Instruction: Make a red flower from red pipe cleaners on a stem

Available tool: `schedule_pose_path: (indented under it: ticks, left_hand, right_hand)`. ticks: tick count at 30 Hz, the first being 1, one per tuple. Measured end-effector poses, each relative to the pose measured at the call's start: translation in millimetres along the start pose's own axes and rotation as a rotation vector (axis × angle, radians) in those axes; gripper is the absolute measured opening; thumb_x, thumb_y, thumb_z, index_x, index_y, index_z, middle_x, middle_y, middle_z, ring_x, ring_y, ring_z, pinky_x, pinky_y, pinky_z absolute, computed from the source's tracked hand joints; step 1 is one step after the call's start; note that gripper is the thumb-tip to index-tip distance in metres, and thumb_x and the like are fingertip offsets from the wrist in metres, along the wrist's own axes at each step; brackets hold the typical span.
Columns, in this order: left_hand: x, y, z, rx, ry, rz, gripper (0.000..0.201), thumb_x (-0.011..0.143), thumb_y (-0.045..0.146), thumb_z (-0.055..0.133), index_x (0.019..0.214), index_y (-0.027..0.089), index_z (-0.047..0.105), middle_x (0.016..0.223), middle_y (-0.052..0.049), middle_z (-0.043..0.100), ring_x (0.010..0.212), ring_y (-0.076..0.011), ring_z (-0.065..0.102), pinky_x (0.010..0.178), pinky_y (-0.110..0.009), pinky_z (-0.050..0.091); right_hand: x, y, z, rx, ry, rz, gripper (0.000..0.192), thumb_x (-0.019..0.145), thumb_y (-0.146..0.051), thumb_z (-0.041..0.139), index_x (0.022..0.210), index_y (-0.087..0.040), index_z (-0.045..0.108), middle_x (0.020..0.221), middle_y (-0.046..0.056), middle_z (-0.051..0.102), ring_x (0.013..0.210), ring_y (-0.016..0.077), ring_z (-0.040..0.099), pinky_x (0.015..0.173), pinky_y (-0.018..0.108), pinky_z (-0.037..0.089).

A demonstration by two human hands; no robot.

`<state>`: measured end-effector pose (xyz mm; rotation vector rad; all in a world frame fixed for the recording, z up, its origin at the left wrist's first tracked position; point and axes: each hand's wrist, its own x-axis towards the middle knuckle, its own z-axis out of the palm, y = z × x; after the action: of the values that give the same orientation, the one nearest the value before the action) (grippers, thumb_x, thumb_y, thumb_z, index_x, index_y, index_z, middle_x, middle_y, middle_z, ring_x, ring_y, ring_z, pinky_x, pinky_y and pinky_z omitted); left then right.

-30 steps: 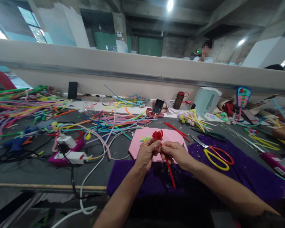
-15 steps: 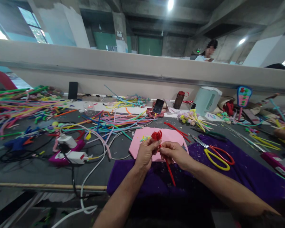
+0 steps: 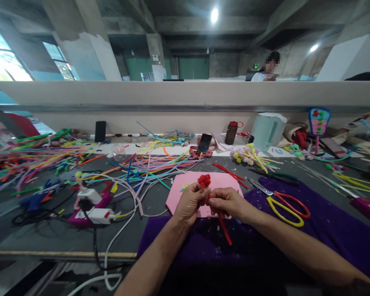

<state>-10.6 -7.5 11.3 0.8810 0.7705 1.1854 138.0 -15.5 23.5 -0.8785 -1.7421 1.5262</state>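
Fingers (image 3: 200,193) of the left hand (image 3: 186,204) clamp a red flower (image 3: 204,179); the right hand (image 3: 228,203) pinches a red strip (image 3: 225,232) beside it.

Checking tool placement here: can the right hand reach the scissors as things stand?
Probably yes: the scissors lie uncovered close by, though the right hand is holding a red stem.
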Motion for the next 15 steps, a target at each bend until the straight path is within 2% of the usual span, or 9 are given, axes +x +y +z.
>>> schedule_pose_path:
  ticks: [7, 12, 15]
  left_hand:
    - [12.1, 5.9, 14.6, 0.025, 0.005, 0.008, 0.027, 0.057, 0.028, 0.074, 0.062, 0.013, 0.052, 0.049, 0.005, 0.043, 0.042, -0.0037, 0.036, 0.043, -0.018, 0.028]
    - [21.0, 0.9, 12.6, 0.087, 0.055, 0.037, 0.028, 0.059, 0.029, 0.073, 0.056, 0.012, 0.051, 0.046, 0.007, 0.036, 0.041, -0.0021, 0.028, 0.041, -0.017, 0.019]
    - [24.4, -3.7, 10.0, 0.1, 0.059, 0.019, 0.025, 0.06, 0.032, 0.072, 0.064, 0.011, 0.058, 0.047, 0.007, 0.037, 0.042, -0.0019, 0.028, 0.041, -0.017, 0.018]
  right_hand:
    - [5.7, -2.4, -15.8, -0.02, 0.009, -0.013, 0.027, 0.076, -0.037, 0.055, 0.067, -0.012, 0.057, 0.055, -0.001, 0.058, 0.039, 0.0054, 0.049, 0.034, 0.015, 0.028]
    - [10.9, 9.7, -22.8, -0.009, 0.073, -0.023, 0.024, 0.075, -0.035, 0.055, 0.067, -0.013, 0.058, 0.054, -0.002, 0.057, 0.038, 0.0045, 0.047, 0.035, 0.014, 0.029]
    - [12.7, 18.2, -26.9, 0.008, 0.108, -0.014, 0.023, 0.074, -0.035, 0.057, 0.068, -0.013, 0.058, 0.054, -0.002, 0.057, 0.038, 0.0048, 0.046, 0.035, 0.015, 0.029]
